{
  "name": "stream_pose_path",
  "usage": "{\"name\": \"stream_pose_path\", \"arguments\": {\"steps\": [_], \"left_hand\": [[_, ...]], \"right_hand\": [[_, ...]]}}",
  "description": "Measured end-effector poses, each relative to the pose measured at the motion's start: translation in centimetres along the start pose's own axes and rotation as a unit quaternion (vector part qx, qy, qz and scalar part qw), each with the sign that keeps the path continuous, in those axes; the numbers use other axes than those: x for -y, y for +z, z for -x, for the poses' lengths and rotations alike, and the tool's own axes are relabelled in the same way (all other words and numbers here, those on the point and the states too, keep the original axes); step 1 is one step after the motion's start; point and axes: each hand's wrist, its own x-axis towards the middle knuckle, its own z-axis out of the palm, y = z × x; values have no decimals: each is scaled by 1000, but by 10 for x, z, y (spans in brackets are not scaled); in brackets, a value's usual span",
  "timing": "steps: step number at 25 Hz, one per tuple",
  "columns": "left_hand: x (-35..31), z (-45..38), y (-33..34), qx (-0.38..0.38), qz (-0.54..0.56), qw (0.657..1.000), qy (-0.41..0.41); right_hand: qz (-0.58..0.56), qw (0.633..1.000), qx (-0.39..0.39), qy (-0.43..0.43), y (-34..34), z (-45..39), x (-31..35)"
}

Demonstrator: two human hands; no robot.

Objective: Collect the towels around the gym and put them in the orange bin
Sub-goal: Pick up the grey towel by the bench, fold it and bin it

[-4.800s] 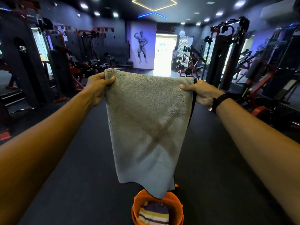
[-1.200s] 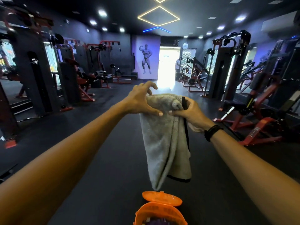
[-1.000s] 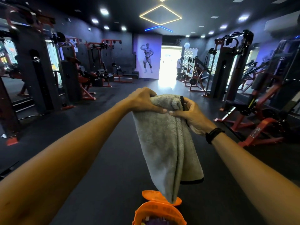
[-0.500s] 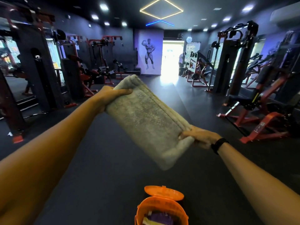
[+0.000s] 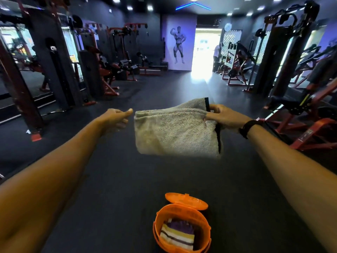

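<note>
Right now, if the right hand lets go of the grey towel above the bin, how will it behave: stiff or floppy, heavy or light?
Probably floppy: the towel sags in folds below the right hand, its only hold. Likely light, since a pinch at one end carries it. It may unfold while falling and drape over the rim of the bin rather than drop in neatly.
</note>
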Motion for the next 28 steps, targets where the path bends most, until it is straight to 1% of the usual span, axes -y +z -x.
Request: {"name": "stream_pose_path", "arguments": {"steps": [2, 4, 5, 7, 10, 15, 18, 20, 22, 24, 28], "left_hand": [[16, 0, 9, -16, -61, 998, 12], [41, -1, 26, -12, -123, 992, 12], [57, -2, 37, -7, -146, 989, 3], [87, 2, 61, 22, -181, 983, -12], [137, -5, 96, 89, -227, 969, -34], [205, -43, 136, 168, -249, 949, -93], [242, -91, 159, 200, -254, 939, -113], [265, -126, 178, 226, -267, 928, -127], [285, -160, 193, 255, -282, 914, -138], [304, -189, 208, 287, -309, 895, -143], [349, -242, 246, 312, -330, 879, -142]], "right_hand": [[93, 996, 0, 17, 4, -6, -23], [187, 982, -2, 41, 9, -11, -58], [213, 975, -3, 62, 12, -13, -78], [262, 959, 4, 111, 18, -12, -116], [303, 932, 16, 198, 27, -11, -174], [306, 890, 34, 338, 44, -13, -271], [303, 860, 44, 407, 62, -30, -327], [299, 847, 60, 435, 81, -44, -364], [290, 846, 82, 439, 105, -60, -397], [269, 855, 113, 428, 123, -75, -430], [184, 868, 178, 426, 133, -115, -503]]}}
